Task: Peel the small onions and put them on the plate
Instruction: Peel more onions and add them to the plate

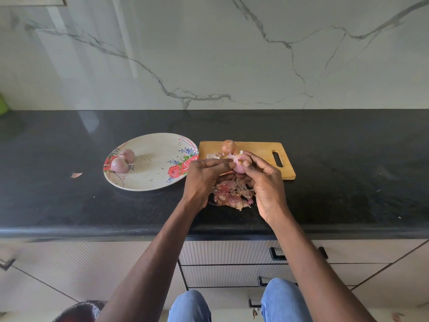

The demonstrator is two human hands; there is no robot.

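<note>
A pale pink small onion (239,164) is held between both hands above the near edge of the wooden cutting board (257,151). My left hand (205,176) pinches it from the left and my right hand (264,180) grips it from the right, thumb on its top. An unpeeled brown onion (228,146) sits on the board just behind. Two peeled onions (122,160) lie at the left side of the floral plate (153,173). A heap of reddish peels (232,194) lies on the counter under my hands.
The black counter (348,182) runs wall to wall with a marble backsplash behind. One stray peel (76,175) lies left of the plate. Drawers with black handles (276,254) are below the counter edge. My knees in jeans show at the bottom.
</note>
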